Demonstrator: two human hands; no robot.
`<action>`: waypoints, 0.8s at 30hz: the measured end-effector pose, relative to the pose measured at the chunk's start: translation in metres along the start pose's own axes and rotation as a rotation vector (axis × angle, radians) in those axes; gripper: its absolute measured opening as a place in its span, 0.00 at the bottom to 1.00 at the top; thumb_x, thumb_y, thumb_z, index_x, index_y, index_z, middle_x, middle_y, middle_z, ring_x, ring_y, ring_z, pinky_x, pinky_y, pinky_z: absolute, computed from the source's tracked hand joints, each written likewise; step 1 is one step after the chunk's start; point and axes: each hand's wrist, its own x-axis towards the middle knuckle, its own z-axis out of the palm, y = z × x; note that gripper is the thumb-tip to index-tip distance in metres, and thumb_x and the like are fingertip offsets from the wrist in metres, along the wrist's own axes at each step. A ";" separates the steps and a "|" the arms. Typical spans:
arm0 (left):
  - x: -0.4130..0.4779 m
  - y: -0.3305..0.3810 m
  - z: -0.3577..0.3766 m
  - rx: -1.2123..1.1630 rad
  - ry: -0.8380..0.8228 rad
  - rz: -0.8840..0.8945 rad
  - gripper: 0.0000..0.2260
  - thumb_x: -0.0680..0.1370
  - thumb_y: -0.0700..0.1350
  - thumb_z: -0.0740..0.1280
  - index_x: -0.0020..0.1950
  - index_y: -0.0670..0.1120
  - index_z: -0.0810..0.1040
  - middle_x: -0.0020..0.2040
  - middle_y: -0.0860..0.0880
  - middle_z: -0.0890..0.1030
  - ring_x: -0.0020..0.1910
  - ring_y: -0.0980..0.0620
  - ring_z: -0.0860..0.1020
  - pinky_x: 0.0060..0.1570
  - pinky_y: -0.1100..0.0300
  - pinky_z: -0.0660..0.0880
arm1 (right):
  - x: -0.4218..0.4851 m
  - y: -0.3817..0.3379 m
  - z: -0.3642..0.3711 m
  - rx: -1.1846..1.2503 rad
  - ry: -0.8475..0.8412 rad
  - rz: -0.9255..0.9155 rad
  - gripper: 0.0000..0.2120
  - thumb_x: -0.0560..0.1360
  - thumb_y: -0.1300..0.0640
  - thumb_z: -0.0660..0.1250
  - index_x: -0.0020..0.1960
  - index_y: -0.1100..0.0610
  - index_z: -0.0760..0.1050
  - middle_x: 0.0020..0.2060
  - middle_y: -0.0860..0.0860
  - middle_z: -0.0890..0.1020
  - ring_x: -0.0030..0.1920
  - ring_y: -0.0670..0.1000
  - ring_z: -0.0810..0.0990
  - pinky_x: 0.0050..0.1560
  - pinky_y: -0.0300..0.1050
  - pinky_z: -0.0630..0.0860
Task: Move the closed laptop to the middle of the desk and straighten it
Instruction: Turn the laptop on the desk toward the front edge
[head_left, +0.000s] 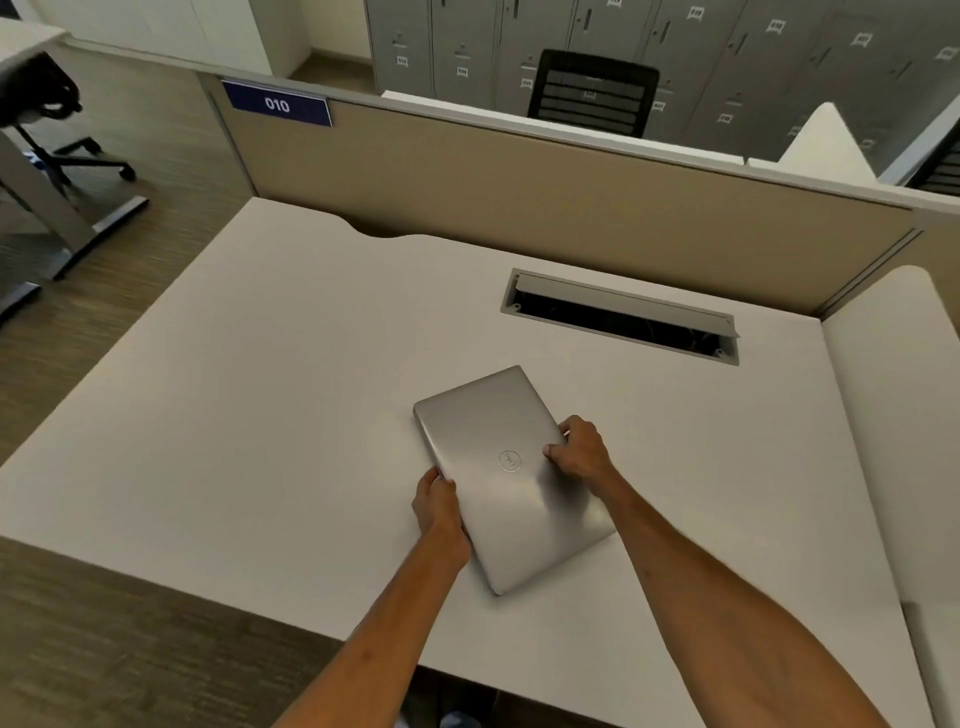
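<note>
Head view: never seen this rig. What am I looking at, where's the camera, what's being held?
There is no robot here. A person wears one wide-angle camera on the head, looking forward and down, so both bare forearms reach in from the bottom. On the plain white desk lies a closed silver metal laptop, turned at an angle to the desk edges. The left hand grips its left edge and the right hand grips its right edge. Behind it is an open rectangular cable slot set in the desk, then a beige divider panel.
</note>
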 end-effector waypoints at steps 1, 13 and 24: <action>0.002 -0.002 0.001 0.021 0.005 0.004 0.22 0.81 0.36 0.59 0.70 0.49 0.83 0.50 0.47 0.87 0.41 0.47 0.83 0.32 0.61 0.79 | 0.000 0.002 0.000 -0.001 0.002 0.002 0.20 0.71 0.55 0.76 0.60 0.59 0.76 0.58 0.58 0.80 0.56 0.61 0.81 0.49 0.47 0.73; 0.024 -0.019 0.004 0.104 0.035 0.028 0.19 0.76 0.38 0.60 0.61 0.46 0.86 0.45 0.46 0.84 0.39 0.45 0.79 0.42 0.57 0.77 | 0.000 0.009 0.003 0.006 0.009 0.005 0.22 0.70 0.54 0.77 0.60 0.59 0.76 0.59 0.58 0.79 0.56 0.61 0.81 0.51 0.47 0.76; 0.059 -0.036 -0.004 0.324 0.034 0.141 0.31 0.68 0.47 0.62 0.72 0.55 0.80 0.64 0.44 0.84 0.58 0.38 0.85 0.59 0.39 0.85 | -0.014 0.012 0.010 0.084 0.064 0.000 0.22 0.73 0.54 0.74 0.66 0.57 0.76 0.62 0.58 0.75 0.62 0.61 0.78 0.59 0.52 0.77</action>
